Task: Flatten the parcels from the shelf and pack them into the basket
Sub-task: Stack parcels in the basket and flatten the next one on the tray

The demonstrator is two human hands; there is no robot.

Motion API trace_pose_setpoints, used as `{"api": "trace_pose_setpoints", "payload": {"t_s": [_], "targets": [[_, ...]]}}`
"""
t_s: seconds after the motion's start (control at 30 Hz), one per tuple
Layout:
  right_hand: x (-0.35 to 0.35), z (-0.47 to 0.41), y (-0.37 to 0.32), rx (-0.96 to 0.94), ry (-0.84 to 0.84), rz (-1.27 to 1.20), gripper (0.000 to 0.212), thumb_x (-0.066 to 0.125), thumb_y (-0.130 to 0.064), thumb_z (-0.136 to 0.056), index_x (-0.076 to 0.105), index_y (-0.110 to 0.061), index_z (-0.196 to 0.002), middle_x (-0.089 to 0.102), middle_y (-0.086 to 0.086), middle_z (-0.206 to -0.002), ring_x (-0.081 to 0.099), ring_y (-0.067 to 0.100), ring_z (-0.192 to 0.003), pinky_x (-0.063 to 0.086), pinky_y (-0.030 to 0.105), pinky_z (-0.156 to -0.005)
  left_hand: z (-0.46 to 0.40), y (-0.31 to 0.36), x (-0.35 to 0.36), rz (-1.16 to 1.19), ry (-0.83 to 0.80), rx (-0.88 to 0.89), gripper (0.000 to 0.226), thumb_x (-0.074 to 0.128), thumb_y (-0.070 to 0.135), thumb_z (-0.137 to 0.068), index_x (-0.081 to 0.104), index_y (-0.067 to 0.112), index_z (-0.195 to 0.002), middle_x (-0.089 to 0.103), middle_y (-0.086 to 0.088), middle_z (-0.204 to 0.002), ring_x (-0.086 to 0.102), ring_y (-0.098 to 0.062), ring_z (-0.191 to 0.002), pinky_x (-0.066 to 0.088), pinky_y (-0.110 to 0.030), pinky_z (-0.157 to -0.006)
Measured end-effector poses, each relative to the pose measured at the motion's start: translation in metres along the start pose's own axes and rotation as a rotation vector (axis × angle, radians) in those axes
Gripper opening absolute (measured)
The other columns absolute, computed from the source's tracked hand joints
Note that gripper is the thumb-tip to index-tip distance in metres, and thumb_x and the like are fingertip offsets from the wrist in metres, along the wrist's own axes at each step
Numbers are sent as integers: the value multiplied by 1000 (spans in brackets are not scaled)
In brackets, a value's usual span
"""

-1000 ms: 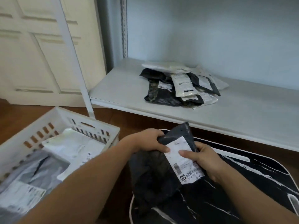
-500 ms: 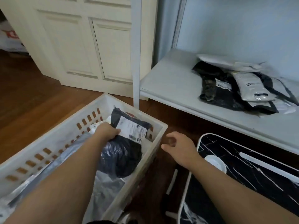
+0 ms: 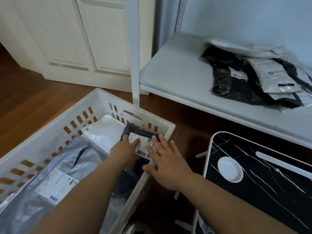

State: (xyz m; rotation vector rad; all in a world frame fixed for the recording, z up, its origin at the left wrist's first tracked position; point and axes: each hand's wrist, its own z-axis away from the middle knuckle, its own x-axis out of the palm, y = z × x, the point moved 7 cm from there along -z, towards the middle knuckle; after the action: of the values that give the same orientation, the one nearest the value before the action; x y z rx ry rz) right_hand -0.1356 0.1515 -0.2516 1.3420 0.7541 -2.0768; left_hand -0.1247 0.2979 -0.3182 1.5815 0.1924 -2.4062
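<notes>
Wooden floor, cream panelled door [image 3: 81, 39] behind, and a white shelf [image 3: 177, 68] carrying a heap of parcels [image 3: 256, 78]. Down in the white basket [image 3: 50, 130], the black parcel [image 3: 135, 130] lies flat in the near-right corner, long axis running from the far wall toward the person. The left hand [image 3: 125, 151] presses flat on its label, fingers straight; the right hand [image 3: 163, 162] lies spread across label and rim, gripping nothing.

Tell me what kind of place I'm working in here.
Most likely a room in a home, not a warehouse: cream panelled wooden doors, a brown wood plank floor, and a white metal shelf with only a small pile of black and grey plastic mailer parcels.
</notes>
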Motion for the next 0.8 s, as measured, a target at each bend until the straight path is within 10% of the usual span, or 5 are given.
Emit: {"api": "trace_pose_setpoints", "payload": {"t_s": [0.2, 0.4, 0.53, 0.67, 0.8], "targets": [[-2, 2, 0, 13, -23, -23, 69, 21, -59, -98, -7, -29, -153, -27, -3, -156, -34, 16, -140, -14, 46, -117, 3, 15, 24, -46, -322, -20, 92, 53, 40, -92, -18, 30, -150, -11, -20, -157, 8, -44, -142, 26, -50, -114], [-6, 1, 1, 25, -43, 8, 71, 23, -61, -97, -7, -29, -153, -23, -2, -158, -29, 18, -142, -11, 50, -118, 6, 17, 14, -51, -331, -28, 85, 52, 41, -91, -7, 29, -152, -7, -12, -160, 10, -39, -144, 26, -50, -114], [-12, 17, 15, 13, -23, -12, 72, 27, -58, -98, -5, -25, -154, -18, -1, -160, -22, 17, -145, -11, 48, -118, 6, 23, -36, 18, 13, -39, 39, 47, 35, -95, 52, 17, -129, 47, -3, -137, 56, -21, -114, 50, -34, -91], [-14, 57, 82, 190, -61, -32, 72, 26, -58, -98, 0, -22, -155, -18, -1, -160, -20, 18, -146, -8, 48, -118, 24, 57, -111, 202, 458, 17, 30, 41, 30, -98, 60, 20, -119, 61, 1, -117, 62, -18, -100, 51, -30, -81], [-33, 106, 154, 375, -38, 25, 73, 27, -57, -99, 6, -15, -155, -17, 0, -160, -21, 18, -146, -5, 48, -119, 35, 120, -150, 267, 551, 210, 27, 45, 31, -97, 66, 19, -109, 62, 2, -110, 59, -16, -96, 45, -27, -79]]}}
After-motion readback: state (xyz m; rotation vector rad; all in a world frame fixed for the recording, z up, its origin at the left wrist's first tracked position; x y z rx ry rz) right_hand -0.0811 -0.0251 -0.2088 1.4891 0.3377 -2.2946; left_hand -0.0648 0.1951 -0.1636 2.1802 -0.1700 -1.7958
